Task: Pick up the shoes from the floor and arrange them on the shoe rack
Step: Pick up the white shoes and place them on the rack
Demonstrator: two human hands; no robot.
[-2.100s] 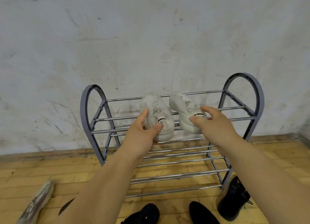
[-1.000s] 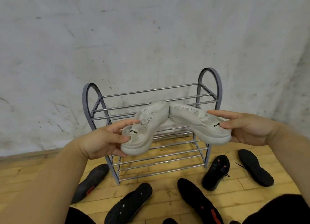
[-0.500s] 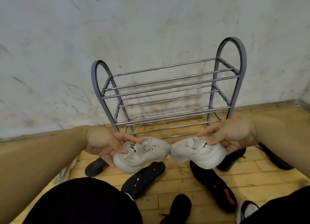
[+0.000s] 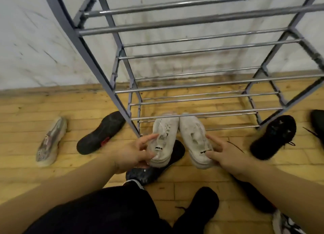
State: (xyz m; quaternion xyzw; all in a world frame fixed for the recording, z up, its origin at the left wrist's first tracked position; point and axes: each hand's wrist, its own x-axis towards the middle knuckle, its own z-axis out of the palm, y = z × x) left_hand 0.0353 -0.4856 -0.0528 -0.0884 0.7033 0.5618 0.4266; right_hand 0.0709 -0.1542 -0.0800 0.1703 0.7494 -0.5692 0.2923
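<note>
Two white sneakers sit side by side with their toes at the front bar of the lowest tier of the grey metal shoe rack (image 4: 98, 65). My left hand (image 4: 133, 153) grips the heel of the left white sneaker (image 4: 164, 132). My right hand (image 4: 226, 153) grips the heel of the right white sneaker (image 4: 194, 133). Both heels hang out in front of the rack, above a black shoe (image 4: 157, 169) on the floor. The rack's upper tiers are bare.
On the wooden floor lie a silver-grey sneaker (image 4: 50, 140) at the left, a black shoe (image 4: 101, 133) by the rack's left leg, a black sneaker (image 4: 275, 137) at the right, and a black shoe (image 4: 196, 209) near my dark-trousered knee. A white wall stands behind the rack.
I have crouched closer to the rack. Both hands carried the white sneakers from the top tier down to the lowest tier and turned them toes-first toward its front bar.
</note>
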